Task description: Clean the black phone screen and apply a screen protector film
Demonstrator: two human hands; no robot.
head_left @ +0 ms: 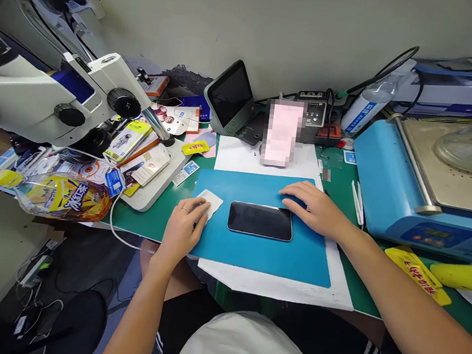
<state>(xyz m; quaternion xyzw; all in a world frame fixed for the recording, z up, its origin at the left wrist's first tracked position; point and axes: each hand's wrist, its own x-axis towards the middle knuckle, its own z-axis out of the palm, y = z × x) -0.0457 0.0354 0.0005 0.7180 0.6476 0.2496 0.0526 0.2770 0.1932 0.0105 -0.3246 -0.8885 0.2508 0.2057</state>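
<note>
A dark-screened phone (260,221) lies flat on a blue mat (269,257). Left of the phone, my left hand (183,225) has its fingers curled on a small white cloth or tissue (211,201) at the mat's left edge. My right hand (311,205) rests over the mat just beyond the phone's right end, fingers spread and nothing in them. White paper (238,154) shows under and behind the mat.
A microscope (53,99) and a drink bottle (61,196) stand or lie at the left. A small screen device (230,98) is at the back. White tweezers (357,203) lie beside a blue machine (376,176) on the right.
</note>
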